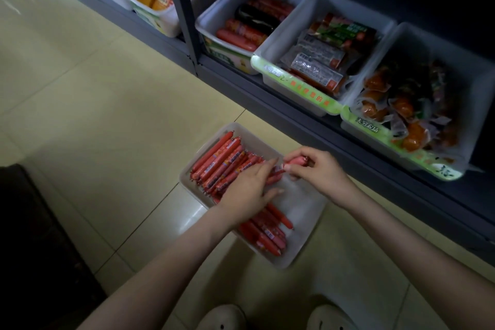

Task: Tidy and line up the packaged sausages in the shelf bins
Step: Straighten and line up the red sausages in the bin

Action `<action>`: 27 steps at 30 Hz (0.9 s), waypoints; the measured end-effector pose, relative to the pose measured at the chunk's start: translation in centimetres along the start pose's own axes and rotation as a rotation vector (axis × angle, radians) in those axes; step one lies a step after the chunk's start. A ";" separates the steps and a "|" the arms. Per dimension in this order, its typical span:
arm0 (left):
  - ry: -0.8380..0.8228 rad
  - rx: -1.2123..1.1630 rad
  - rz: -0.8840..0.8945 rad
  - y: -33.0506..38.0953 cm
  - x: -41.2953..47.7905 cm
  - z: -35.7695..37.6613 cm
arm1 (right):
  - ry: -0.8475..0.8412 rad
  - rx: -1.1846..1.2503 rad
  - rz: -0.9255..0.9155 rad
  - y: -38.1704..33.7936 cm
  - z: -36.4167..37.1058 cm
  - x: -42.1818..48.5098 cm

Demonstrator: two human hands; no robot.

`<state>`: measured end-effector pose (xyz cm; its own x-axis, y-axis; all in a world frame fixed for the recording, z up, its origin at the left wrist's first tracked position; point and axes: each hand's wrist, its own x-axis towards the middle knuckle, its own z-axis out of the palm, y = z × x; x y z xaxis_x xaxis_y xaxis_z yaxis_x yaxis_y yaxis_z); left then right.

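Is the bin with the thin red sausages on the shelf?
No, the bin sits on the floor tiles in front of the shelf.

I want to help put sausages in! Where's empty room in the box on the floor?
The floor bin is bare along its right wall, between the red sausages and the rim, under the right hand that holds one sausage. Its left half is packed, with the left hand resting on the pile.
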<state>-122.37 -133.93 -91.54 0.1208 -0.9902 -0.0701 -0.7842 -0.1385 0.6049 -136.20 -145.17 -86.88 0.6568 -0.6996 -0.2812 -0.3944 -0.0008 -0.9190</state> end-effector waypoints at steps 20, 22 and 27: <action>0.324 -0.449 0.266 6.9 -3.0 -8.8 | -0.055 -0.222 -0.816 -11.2 -0.8 -6.1; 0.315 -0.474 0.256 6.9 -3.2 -8.5 | -0.051 -0.253 -0.834 -11.1 -0.9 -6.0; 0.316 -0.452 0.269 7.0 -3.4 -9.0 | -0.039 -0.356 -0.891 -10.7 -1.1 -5.6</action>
<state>-122.75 -131.38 -79.93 0.1829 -0.9266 0.3285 -0.4847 0.2057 0.8502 -136.37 -141.97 -75.16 0.8282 -0.3125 0.4653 0.0927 -0.7424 -0.6635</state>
